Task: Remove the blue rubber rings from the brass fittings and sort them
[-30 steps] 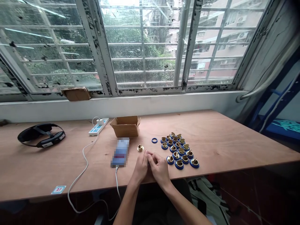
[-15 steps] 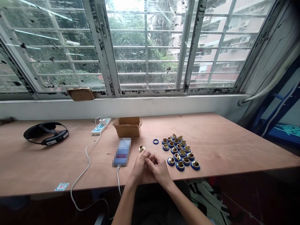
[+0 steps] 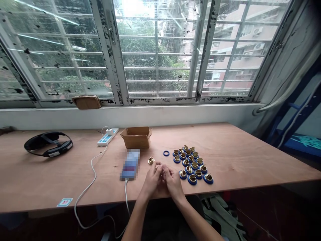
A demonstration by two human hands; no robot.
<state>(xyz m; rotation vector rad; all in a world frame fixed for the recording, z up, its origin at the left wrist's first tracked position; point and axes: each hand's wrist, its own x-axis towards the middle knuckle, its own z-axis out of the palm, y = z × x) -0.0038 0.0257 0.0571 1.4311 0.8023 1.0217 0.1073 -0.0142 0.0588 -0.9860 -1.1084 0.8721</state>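
My left hand point(image 3: 152, 178) and my right hand point(image 3: 172, 180) meet over the front edge of the wooden table point(image 3: 87, 187). Fingers of both are curled together at the tips; whatever they pinch is hidden behind them. Just beyond my left fingertips lies a small gold-coloured metal piece point(image 3: 150, 160) with an upright tab. A loose blue ring point(image 3: 166, 153) rests farther back. To the right of my right hand stand several gold pieces seated in blue rings, the nearest being a gold piece in a blue ring point(image 3: 183, 174).
An opened cardboard box point(image 3: 136, 139) sits behind a blurred phone point(image 3: 130, 165) on a white cable point(image 3: 94, 167). Farther left are a power strip point(image 3: 107, 137) and a black headset point(image 3: 50, 144). A window point(image 3: 156, 50) rises behind the table.
My fingers have shifted against each other: the right fingertips have moved up and level with the left. The table things stay in place; the view has tilted slightly.
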